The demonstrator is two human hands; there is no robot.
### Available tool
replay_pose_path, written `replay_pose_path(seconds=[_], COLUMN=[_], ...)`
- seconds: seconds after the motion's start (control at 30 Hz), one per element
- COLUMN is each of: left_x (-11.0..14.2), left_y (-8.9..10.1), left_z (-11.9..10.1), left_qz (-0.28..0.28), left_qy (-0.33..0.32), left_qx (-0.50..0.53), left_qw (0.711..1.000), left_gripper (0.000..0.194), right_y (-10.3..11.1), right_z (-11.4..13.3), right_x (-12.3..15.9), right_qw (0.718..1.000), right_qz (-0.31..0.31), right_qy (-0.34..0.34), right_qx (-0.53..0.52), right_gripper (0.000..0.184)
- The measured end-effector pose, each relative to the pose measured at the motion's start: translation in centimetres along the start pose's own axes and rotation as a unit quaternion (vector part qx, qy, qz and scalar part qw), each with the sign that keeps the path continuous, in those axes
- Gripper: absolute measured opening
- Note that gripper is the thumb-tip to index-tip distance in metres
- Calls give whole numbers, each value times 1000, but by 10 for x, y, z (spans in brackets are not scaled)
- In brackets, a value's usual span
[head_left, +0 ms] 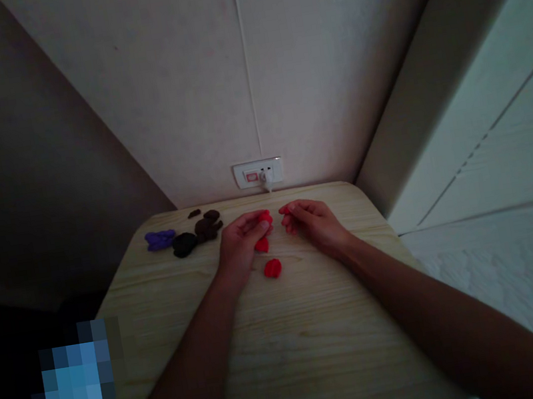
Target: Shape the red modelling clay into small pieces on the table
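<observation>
My left hand [245, 236] is closed, with a lump of red modelling clay [265, 218] pinched between thumb and fingers. Just below that thumb shows another red clay piece [262, 245]; whether the hand touches it I cannot tell. My right hand [311, 219] is held a little to the right, its thumb and index finger pinched on a small bit of red clay [286, 210]. A separate red clay lump [273, 268] lies on the wooden tabletop [288, 337], nearer to me than both hands.
Left of my hands lie purple clay [160, 240], a black lump [184, 244] and dark brown pieces [207, 228]. A wall socket [258, 173] with a plug sits behind the table's far edge. A pale cabinet [477, 125] stands at the right.
</observation>
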State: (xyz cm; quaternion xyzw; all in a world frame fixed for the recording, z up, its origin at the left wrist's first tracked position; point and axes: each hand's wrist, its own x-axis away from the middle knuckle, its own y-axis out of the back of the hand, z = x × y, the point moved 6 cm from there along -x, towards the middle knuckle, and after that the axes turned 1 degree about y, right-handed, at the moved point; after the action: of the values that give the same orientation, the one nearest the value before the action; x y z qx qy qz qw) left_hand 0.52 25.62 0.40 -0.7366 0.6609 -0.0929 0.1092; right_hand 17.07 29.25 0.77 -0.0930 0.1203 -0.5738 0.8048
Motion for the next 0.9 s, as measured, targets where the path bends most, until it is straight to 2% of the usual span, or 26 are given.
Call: replay_pose_path(seconds=[0.23,0.37,0.9], left_x=[1,1,-1], left_y=[-1,-2,0], left_z=[-2,-2,1], left_qz=[-4,-2,2], left_qy=[0,1,-6], left_qx=[7,8,9], left_qw=[1000,1000,1000], left_gripper=[40,39,41], right_y=[-6,-7,-11], right_z=[0,-2,-2], right_x=[3,5,5], right_qw=[996,992,996], right_qz=[43,42,69], right_qy=[-33,-62,-32], right_qx=[-72,-97,-47], right_gripper=[27,28,24])
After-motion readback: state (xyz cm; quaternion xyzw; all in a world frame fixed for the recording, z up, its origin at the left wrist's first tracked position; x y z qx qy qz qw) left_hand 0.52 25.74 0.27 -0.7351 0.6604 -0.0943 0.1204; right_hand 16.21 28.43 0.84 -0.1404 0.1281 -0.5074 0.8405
